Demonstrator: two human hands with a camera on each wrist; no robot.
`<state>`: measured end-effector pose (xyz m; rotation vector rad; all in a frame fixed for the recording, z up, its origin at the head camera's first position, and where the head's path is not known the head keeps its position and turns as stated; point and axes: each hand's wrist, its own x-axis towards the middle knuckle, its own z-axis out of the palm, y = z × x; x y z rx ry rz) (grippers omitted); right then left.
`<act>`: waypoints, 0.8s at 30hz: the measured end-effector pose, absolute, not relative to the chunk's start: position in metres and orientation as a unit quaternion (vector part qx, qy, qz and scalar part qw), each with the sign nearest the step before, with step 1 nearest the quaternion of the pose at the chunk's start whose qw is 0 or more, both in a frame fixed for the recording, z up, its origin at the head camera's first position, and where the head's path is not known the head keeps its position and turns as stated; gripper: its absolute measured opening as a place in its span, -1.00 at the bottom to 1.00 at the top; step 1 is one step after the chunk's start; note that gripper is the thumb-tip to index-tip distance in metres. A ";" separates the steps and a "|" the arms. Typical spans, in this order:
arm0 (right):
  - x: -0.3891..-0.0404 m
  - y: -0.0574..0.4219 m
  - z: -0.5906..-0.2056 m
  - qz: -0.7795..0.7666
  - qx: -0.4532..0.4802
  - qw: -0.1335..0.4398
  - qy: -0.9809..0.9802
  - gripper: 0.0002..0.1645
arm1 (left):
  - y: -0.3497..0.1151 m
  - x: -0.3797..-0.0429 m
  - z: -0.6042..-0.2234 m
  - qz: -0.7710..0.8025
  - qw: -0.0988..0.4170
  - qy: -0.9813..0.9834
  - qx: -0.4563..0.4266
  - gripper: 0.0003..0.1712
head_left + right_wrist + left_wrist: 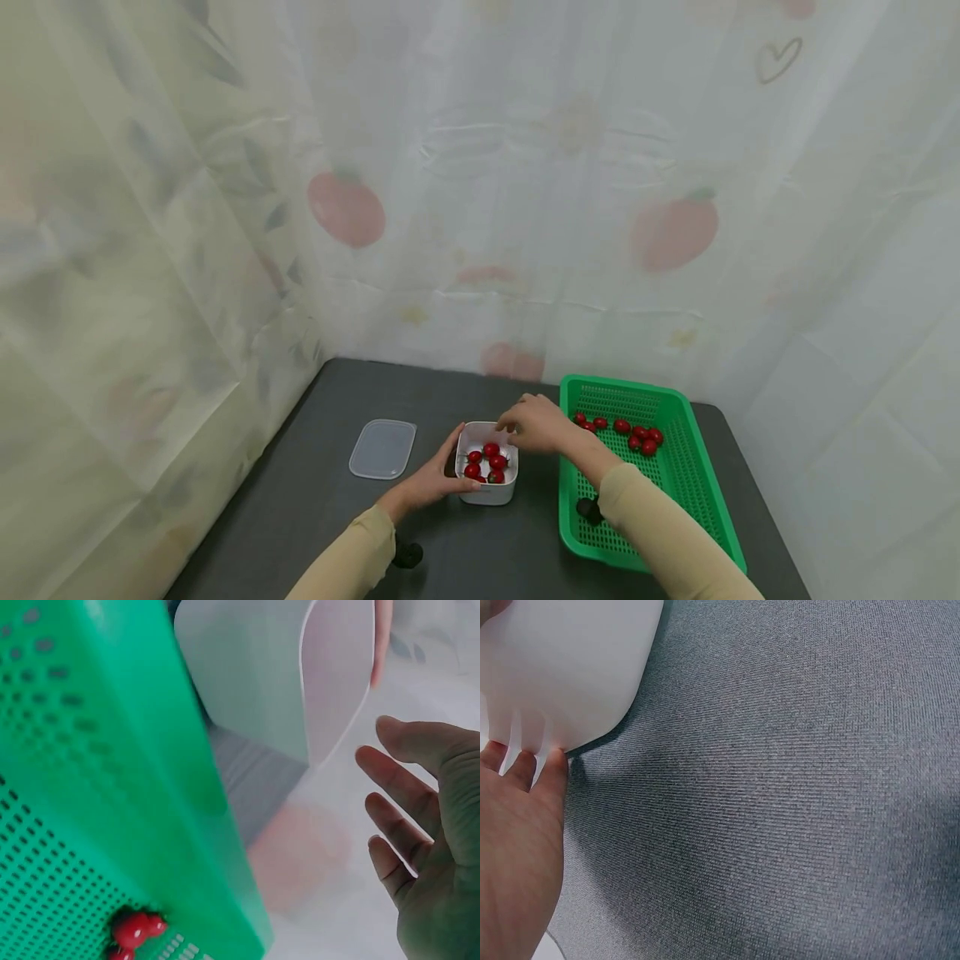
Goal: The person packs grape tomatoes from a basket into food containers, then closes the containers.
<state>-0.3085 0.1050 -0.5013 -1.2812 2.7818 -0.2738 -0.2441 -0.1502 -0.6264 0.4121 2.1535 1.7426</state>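
A white square plastic container point(487, 495) stands on the dark table with several cherry tomatoes point(491, 450) inside. My left hand point(429, 483) holds it from the left, thumb at the near rim and fingers along the side wall. In the left wrist view, fingertips point(525, 761) press against the translucent wall. Over the container's back right corner is my right hand point(536, 423). The right wrist view shows that hand with its fingers point(401, 832) loosely spread and nothing between them, beside the container's rim point(306, 667).
To the right, a green perforated basket point(697, 467) holds several more cherry tomatoes point(639, 432), mostly toward its far end; my right forearm crosses above it. A translucent lid point(382, 450) lies flat on the table point(315, 492) left of the container. A patterned curtain point(525, 208) hangs behind the table.
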 end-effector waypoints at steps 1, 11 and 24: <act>-0.309 0.109 -0.499 -0.095 -0.415 0.027 0.904 -0.74 | -0.150 -0.244 -0.626 0.612 0.167 0.760 0.143 0.26; -0.317 0.151 -0.489 -0.139 -0.380 0.003 0.914 -0.71 | -0.153 -0.244 -0.629 0.615 0.167 0.756 0.145 0.28; -0.330 0.211 -0.485 -0.152 -0.320 0.017 0.935 -0.66 | -0.152 -0.244 -0.629 0.620 0.165 0.752 0.153 0.30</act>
